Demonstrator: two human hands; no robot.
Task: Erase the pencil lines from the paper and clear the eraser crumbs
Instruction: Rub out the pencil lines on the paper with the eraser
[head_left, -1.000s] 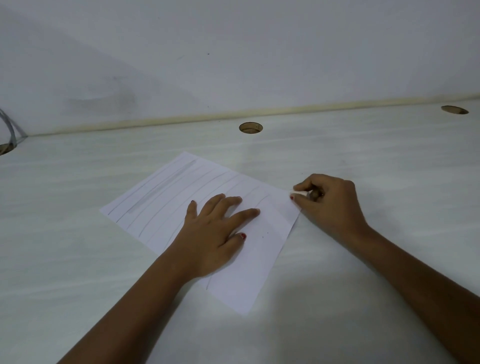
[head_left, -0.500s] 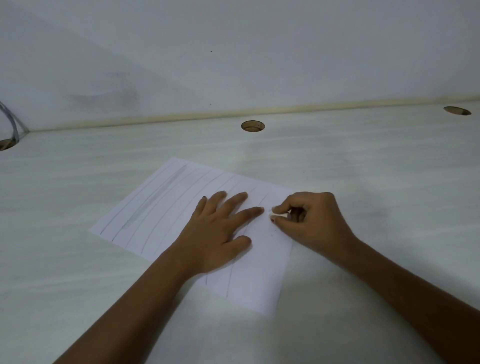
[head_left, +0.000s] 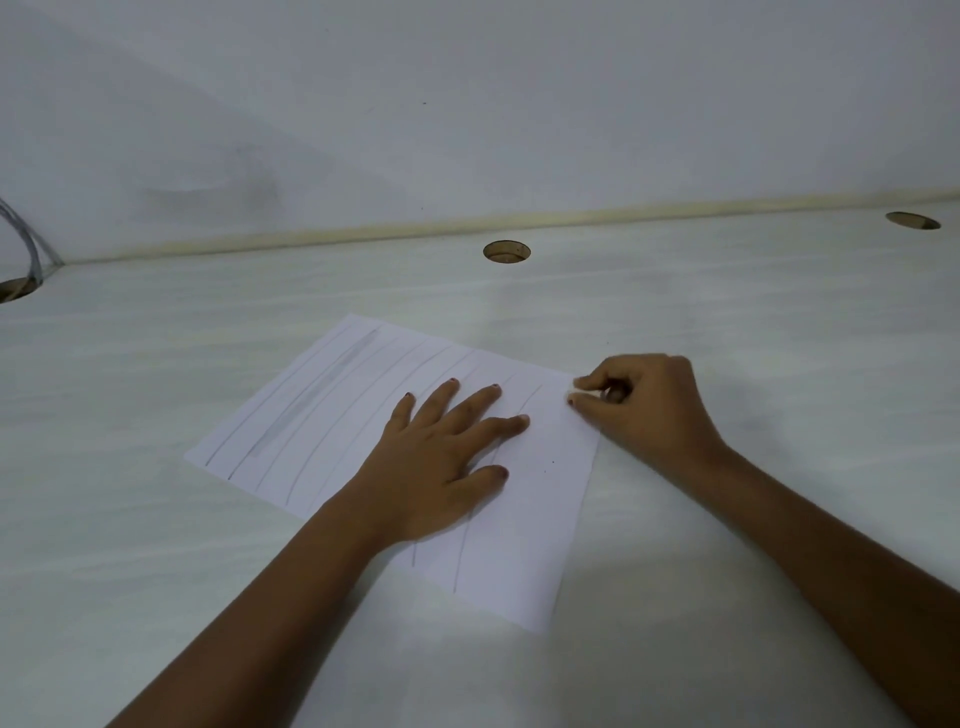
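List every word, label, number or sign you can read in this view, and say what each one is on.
None: no readable text anywhere in the view.
paper: only pencil lines and a grey smudged band, no words or numbers; the left hand covers part of it.
eraser, pinched in the right hand: mostly hidden, no print can be made out.
table and wall: unmarked.

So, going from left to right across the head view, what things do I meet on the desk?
Cables at the edge → grey pencil smudge → left hand, flat on the paper → right hand, pinching the eraser → far-right desk hole.
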